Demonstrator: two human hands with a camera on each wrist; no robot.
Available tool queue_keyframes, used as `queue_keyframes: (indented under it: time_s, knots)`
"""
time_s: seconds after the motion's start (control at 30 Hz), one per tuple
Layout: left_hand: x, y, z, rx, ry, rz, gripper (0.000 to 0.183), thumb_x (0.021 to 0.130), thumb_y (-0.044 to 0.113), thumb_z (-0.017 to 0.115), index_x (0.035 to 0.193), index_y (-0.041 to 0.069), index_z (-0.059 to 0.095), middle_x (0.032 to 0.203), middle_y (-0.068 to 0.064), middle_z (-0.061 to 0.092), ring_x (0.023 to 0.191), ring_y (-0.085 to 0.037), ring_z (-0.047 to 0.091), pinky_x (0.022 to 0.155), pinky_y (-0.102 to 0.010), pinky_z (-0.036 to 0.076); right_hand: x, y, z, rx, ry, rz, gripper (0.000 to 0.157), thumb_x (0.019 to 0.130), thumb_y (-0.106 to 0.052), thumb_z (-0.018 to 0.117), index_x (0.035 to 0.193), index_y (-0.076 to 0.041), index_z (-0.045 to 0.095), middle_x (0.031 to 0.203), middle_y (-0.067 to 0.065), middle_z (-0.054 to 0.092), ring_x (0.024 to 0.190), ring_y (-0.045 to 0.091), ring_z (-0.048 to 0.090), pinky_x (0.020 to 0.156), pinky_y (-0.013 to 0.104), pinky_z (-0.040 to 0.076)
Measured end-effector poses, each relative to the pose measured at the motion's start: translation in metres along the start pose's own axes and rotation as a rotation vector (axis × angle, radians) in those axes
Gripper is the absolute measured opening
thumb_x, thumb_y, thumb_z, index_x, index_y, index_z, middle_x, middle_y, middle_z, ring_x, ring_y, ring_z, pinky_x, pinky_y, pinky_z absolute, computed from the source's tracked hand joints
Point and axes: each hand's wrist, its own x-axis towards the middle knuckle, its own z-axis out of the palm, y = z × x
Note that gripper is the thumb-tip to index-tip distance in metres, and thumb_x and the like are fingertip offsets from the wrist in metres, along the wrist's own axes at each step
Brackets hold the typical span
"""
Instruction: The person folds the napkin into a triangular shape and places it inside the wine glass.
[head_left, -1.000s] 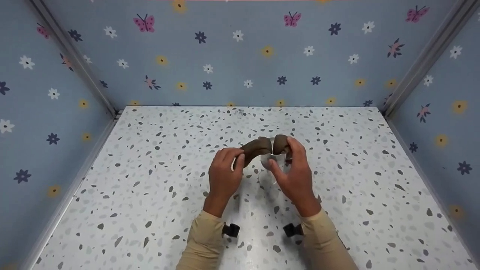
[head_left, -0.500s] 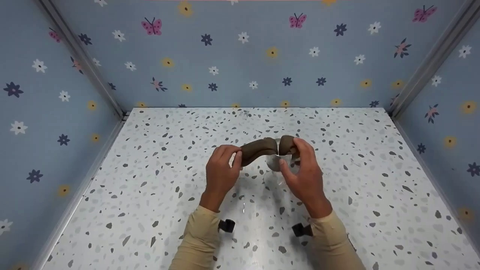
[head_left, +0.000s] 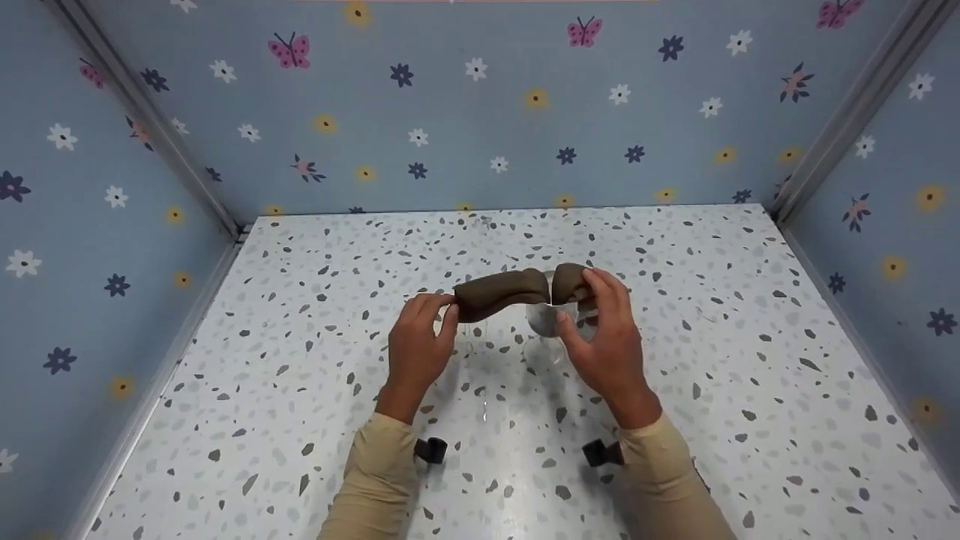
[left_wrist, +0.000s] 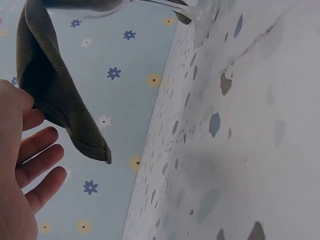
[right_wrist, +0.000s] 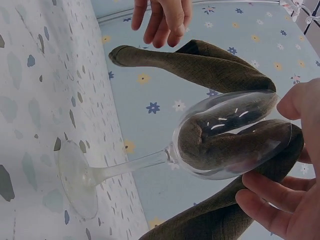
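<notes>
A stemmed wine glass (right_wrist: 127,166) has a dark olive-brown cloth napkin (head_left: 501,291) stuffed into its bowl, with folds showing through the clear sides. Two lengths of the cloth hang out over the rim, one to each side. My left hand (head_left: 418,341) pinches the edge of the left length between thumb and forefinger; the other fingers spread loosely in the left wrist view. My right hand (head_left: 606,341) grips the bowl near the rim, thumb on the near side and fingers beyond, against the right length of cloth. The round foot of the glass is at the tabletop.
The white speckled tabletop (head_left: 300,420) spreads around both hands. Blue flowered panels (head_left: 480,97) rise at the back and both sides, joined by grey corner posts. A small black camera mount (head_left: 431,450) juts from the left sleeve, and another mount (head_left: 600,453) from the right.
My left hand has moved left, away from the glass, drawing the left length of the napkin out straighter and flatter. My right hand keeps its hold on the glass.
</notes>
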Motion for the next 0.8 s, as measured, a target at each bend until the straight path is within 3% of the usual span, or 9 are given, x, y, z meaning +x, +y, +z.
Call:
queue_keyframes:
  time_s: [0.33,0.57,0.8]
  knots:
    - [-0.004,-0.007,0.001,-0.015,-0.111,-0.044,0.017,0.099,0.022,0.064,0.109,0.011,0.073,0.105,-0.002,0.068,0.099,-0.017,0.063,0.083,-0.037,0.053,0.002,0.003,-0.009,0.035,0.013,0.038,0.055,0.094,-0.019,0.068,0.143,-0.002,0.050,0.143,0.018,0.045,0.100,0.026,0.066,0.073,0.040,0.054]
    - [-0.006,-0.015,0.000,-0.049,-0.164,-0.088,0.016,0.098,0.021,0.066,0.110,0.013,0.073,0.106,-0.001,0.069,0.098,-0.017,0.063,0.081,-0.039,0.052,-0.002,0.013,-0.019,0.030,-0.001,0.070,0.053,0.094,-0.019,0.068,0.141,-0.003,0.052,0.139,0.015,0.048,0.095,0.027,0.068,0.071,0.042,0.055]
    - [-0.006,-0.017,0.000,-0.120,-0.261,-0.174,0.018,0.099,0.021,0.064,0.112,0.013,0.073,0.109,0.000,0.069,0.100,-0.017,0.065,0.082,-0.039,0.052,-0.009,0.022,-0.023,0.008,-0.049,0.097,0.050,0.094,-0.017,0.068,0.140,-0.003,0.052,0.136,0.016,0.048,0.096,0.031,0.067,0.073,0.046,0.055]
